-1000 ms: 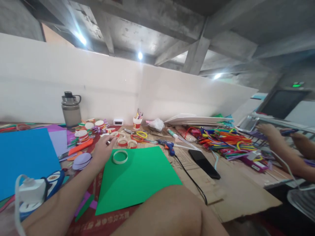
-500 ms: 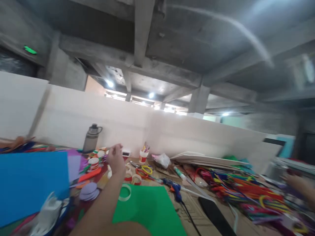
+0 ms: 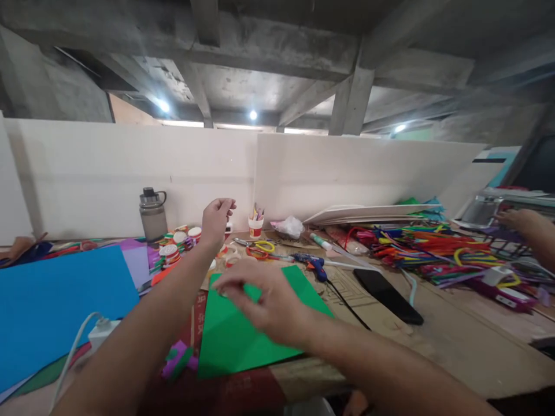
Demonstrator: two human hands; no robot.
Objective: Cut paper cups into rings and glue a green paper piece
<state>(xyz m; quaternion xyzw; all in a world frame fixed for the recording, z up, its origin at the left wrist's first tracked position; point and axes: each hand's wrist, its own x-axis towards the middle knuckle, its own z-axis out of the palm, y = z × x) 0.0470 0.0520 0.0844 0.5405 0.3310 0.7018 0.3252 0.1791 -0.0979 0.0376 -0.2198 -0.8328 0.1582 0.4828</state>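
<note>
My left hand point(image 3: 217, 222) is raised above the craft clutter, in front of the white partition. Its fingers are curled into a pinch; anything small between them cannot be made out. Over the upper part of a green sheet point(image 3: 234, 346) is my right hand point(image 3: 271, 297), thumb and fingers bent together at the tips. What they hold, if anything, is not clear. Partly hidden rolls of tape point(image 3: 232, 254) lie behind the right hand. A blue glue gun point(image 3: 318, 268) rests just right of the sheet, its black cord trailing forward.
A grey water bottle point(image 3: 153, 216) and a pencil cup point(image 3: 255, 226) stand at the back. To the left lies a blue sheet point(image 3: 65, 306); to the right, a black phone point(image 3: 385, 294) and piled coloured pipe cleaners point(image 3: 420, 248). Another person's hand point(image 3: 526, 225) is at far right.
My view has tilted down and turned slightly. My right hand has come in over the green sheet, where a pale tape ring showed before. My left hand stays raised.
</note>
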